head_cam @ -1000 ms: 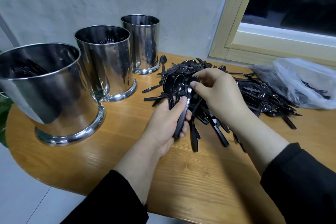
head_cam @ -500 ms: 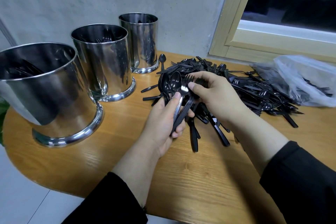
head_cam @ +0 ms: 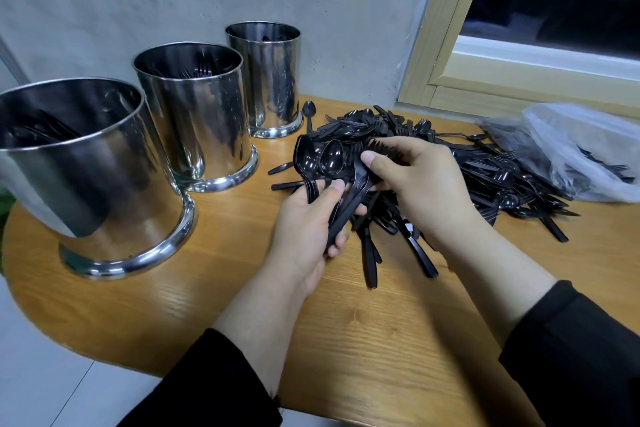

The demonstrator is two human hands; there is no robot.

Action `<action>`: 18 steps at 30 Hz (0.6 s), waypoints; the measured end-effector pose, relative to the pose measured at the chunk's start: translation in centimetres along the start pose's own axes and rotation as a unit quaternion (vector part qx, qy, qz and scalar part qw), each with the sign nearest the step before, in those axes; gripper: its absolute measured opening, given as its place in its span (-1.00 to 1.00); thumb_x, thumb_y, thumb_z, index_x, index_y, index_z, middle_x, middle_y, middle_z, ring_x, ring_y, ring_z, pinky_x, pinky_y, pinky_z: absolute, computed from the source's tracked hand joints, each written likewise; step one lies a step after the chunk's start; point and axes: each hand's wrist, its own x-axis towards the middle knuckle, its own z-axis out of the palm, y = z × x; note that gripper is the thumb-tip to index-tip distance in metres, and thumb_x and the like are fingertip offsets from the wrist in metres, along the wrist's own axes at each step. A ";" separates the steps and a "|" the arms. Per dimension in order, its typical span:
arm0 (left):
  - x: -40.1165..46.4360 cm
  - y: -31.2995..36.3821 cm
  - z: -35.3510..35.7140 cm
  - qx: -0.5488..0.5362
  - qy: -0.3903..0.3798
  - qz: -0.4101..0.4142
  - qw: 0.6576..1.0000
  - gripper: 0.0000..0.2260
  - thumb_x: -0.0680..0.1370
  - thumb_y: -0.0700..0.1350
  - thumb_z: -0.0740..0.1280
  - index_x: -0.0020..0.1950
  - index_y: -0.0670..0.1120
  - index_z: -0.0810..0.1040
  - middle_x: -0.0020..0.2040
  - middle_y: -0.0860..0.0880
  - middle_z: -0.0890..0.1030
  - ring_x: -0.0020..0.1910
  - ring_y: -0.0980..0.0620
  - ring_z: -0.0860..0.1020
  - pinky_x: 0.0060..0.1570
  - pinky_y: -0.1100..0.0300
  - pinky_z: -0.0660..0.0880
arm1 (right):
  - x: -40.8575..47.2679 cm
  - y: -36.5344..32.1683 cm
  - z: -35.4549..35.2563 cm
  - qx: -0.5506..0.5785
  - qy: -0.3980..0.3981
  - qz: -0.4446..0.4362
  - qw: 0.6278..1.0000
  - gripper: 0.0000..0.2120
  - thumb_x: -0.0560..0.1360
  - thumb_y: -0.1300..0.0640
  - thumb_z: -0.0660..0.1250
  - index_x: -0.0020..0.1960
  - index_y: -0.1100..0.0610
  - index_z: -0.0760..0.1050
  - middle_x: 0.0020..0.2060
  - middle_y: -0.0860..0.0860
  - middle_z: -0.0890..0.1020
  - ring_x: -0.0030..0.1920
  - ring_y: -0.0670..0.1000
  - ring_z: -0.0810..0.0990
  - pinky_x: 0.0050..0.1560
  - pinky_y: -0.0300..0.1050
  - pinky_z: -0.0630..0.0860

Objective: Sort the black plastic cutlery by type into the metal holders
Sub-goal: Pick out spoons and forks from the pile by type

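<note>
While the room itself is plain, a grey wall with a wood-framed window (head_cam: 519,80) at the right, the wooden table (head_cam: 363,340) carries everything that matters: three metal holders in a row along its left side, the near holder (head_cam: 86,184), the middle holder (head_cam: 197,121) with fork tines showing above its rim, and the far holder (head_cam: 266,80). To the right of them sprawls the loose cutlery pile (head_cam: 485,177), its pieces lying every way, and beyond it a clear plastic bag (head_cam: 581,152) with more cutlery inside. Over the pile's near edge, the left hand (head_cam: 308,229) grips a bundle of spoons (head_cam: 322,163), handles running down through the palm toward the person and bowls fanned up and away. Just beside it, touching the bundle, the right hand (head_cam: 426,184) pinches a fork (head_cam: 381,149) by its neck, tines pointing left toward the spoon bowls. The holders all lie to the left of both hands, so the left hand is the nearer one for a drop; which holder takes spoons cannot be told from here.
</note>
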 end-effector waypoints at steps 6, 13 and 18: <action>-0.2 0.1 0.1 0.028 -0.020 0.008 0.999 -0.81 0.71 0.01 0.27 0.08 -0.10 0.57 -0.14 -0.15 0.72 -0.50 0.03 0.37 -0.54 0.23 0.23 | 0.5 0.2 0.2 -0.070 -0.006 -0.002 0.998 -0.96 0.55 0.05 0.44 -0.04 -0.01 0.64 -0.32 -0.02 0.68 -0.40 -0.10 0.61 -0.33 -0.27 0.54; -0.3 0.1 -0.5 0.065 -0.007 0.039 0.997 -0.91 0.67 -0.04 0.34 0.10 0.00 0.62 -0.11 -0.13 0.72 -0.49 0.05 0.35 -0.51 0.21 0.23 | 1.2 1.1 0.4 -0.131 0.013 0.006 0.991 -0.83 0.55 -0.08 0.41 0.02 0.00 0.63 -0.23 -0.15 0.64 -0.23 -0.20 0.58 -0.21 -0.27 0.45; -0.2 0.8 -2.6 0.072 0.053 0.044 0.995 -0.89 0.68 -0.05 0.33 0.16 -0.01 0.60 -0.16 -0.06 0.71 -0.48 0.06 0.35 -0.51 0.21 0.26 | -0.8 1.6 -1.1 -0.274 -0.026 0.017 0.961 -0.72 0.55 -0.20 0.36 -0.15 -0.01 0.56 -0.34 -0.07 0.62 -0.35 -0.12 0.56 -0.33 -0.18 0.40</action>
